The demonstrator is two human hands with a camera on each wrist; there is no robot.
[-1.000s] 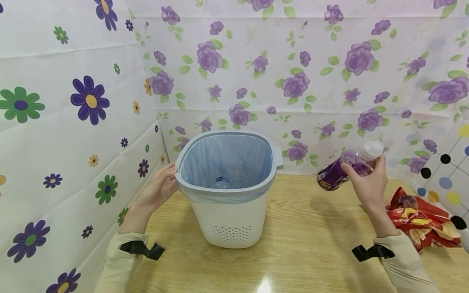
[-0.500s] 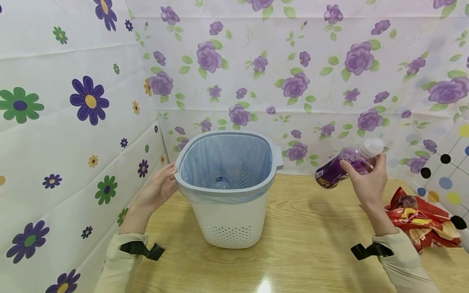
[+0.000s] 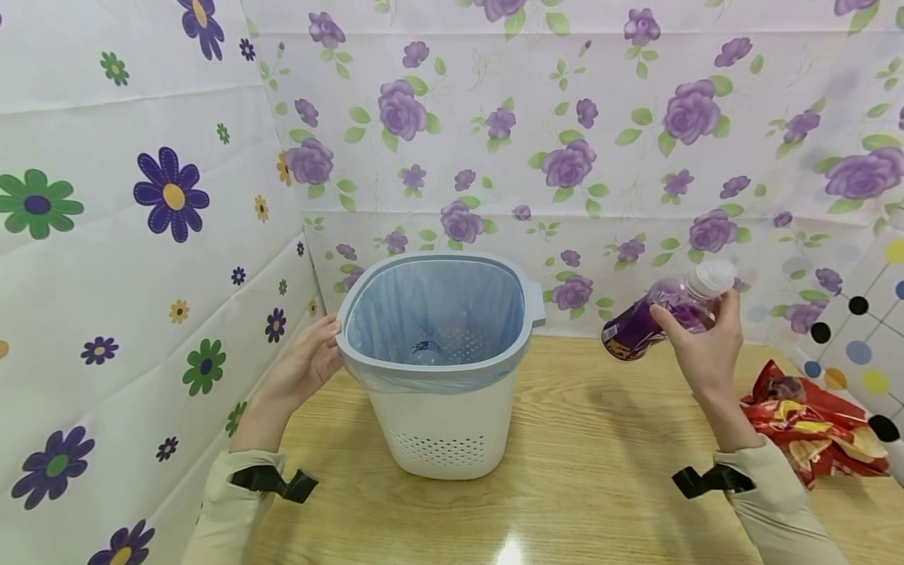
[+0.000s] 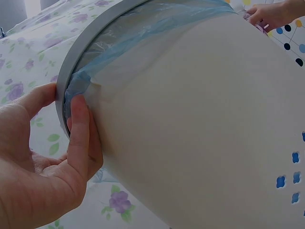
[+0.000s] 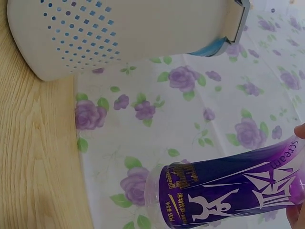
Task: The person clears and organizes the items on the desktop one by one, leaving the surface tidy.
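Observation:
My left hand [image 3: 300, 365] grips the rim of a white trash bin [image 3: 452, 420] with a grey-blue collar. In the left wrist view its thumb lies against the rim and its fingers [image 4: 81, 143] curl beneath, over the folded edge of the blue liner [image 4: 128, 55]. Right of the bin, my right hand [image 3: 709, 353] holds a drink bottle [image 3: 639, 326] above the table, white cap up and base tilted down to the left. Its purple label [image 5: 228, 191] fills the lower part of the right wrist view. Inside the bin lies a clear bottle [image 3: 426, 353] with a blue mark.
Crumpled red snack wrappers [image 3: 805, 428] lie on the wooden table [image 3: 579, 471] at the right, beside my right forearm. Flowered sheets close off the back [image 3: 508, 173] and the left side [image 3: 127, 298].
My right hand has shifted slightly left and up with the purple bottle. The left hand and the bin have stayed in place.

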